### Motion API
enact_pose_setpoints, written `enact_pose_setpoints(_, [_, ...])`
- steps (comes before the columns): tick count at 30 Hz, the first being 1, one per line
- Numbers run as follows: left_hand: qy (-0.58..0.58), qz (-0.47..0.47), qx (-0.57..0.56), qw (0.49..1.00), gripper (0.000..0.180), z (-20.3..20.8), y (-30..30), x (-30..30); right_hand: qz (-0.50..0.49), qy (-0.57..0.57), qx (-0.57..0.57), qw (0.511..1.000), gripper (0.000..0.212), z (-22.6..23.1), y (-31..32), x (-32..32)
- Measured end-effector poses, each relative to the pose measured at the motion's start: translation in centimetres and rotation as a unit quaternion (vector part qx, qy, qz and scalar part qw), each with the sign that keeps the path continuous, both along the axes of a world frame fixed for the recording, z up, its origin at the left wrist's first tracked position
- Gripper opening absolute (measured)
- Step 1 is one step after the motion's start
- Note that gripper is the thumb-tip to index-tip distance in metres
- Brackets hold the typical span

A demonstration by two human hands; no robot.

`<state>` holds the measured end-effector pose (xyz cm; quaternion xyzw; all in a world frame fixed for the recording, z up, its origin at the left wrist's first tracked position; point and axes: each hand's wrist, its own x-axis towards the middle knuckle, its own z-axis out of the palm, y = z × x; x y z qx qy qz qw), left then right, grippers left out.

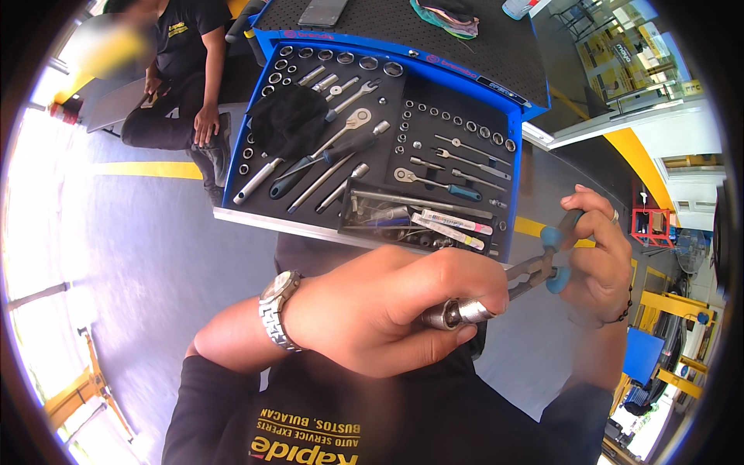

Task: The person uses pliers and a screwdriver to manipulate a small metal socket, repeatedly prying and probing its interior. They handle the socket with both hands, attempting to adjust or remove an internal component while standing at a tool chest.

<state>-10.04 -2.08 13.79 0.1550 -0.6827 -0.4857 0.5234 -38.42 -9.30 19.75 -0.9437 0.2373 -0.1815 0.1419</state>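
My left hand point(387, 302), with a metal-banded watch at its wrist, is closed in front of my chest. Between its thumb and curled fingers sits a short shiny metal cylinder point(461, 313), which looks like a socket or a joint piece. To the right, my right hand point(601, 260) is wrapped round the blue-and-dark handles of a pair of pliers point(535, 267). Their metal jaws point toward my left hand and reach its fingers. My knuckles hide the jaw tips, so I cannot tell whether they touch the metal piece.
Beyond my hands a blue tool drawer point(372, 167) stands pulled out, with sockets, ratchets and wrenches in black foam. A black cloth point(288, 120) and a tray of markers point(453, 226) lie in it. Another person point(182, 85) sits at the far left. A phone point(322, 12) rests on the cabinet top.
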Motion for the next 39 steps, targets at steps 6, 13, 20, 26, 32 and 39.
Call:
enact_pose_setpoints(6, [0.015, -0.021, 0.024, 0.999, 0.039, -0.2, 0.7, -0.1, 0.006, 0.014, -0.006, 1.000, 0.035, 0.1, 0.7, 0.3])
enact_pose_setpoints(13, [0.006, -0.045, 0.051, 0.998, 0.038, -0.6, 2.2, 0.1, -0.006, 0.030, -0.003, 1.000, 0.036, -0.7, 3.0, -0.2])
enact_pose_setpoints(20, [-0.015, -0.066, 0.094, 0.993, 0.037, -1.9, 3.7, 0.8, 0.000, 0.037, 0.011, 0.999, 0.040, -2.6, 5.4, -0.1])
enact_pose_setpoints(26, [0.001, -0.085, 0.131, 0.988, 0.037, -3.6, 5.3, 1.6, -0.011, 0.065, 0.075, 0.995, 0.037, -3.0, 7.4, 0.8])
enact_pose_setpoints(32, [-0.022, -0.119, 0.176, 0.977, 0.036, -4.8, 6.9, 2.6, 0.006, 0.075, 0.127, 0.989, 0.034, -4.3, 8.9, 1.3])
enact_pose_setpoints(39, [-0.036, -0.135, 0.185, 0.973, 0.033, -5.7, 7.6, 3.1, 0.012, 0.087, 0.157, 0.984, 0.033, -5.5, 10.1, 1.7])
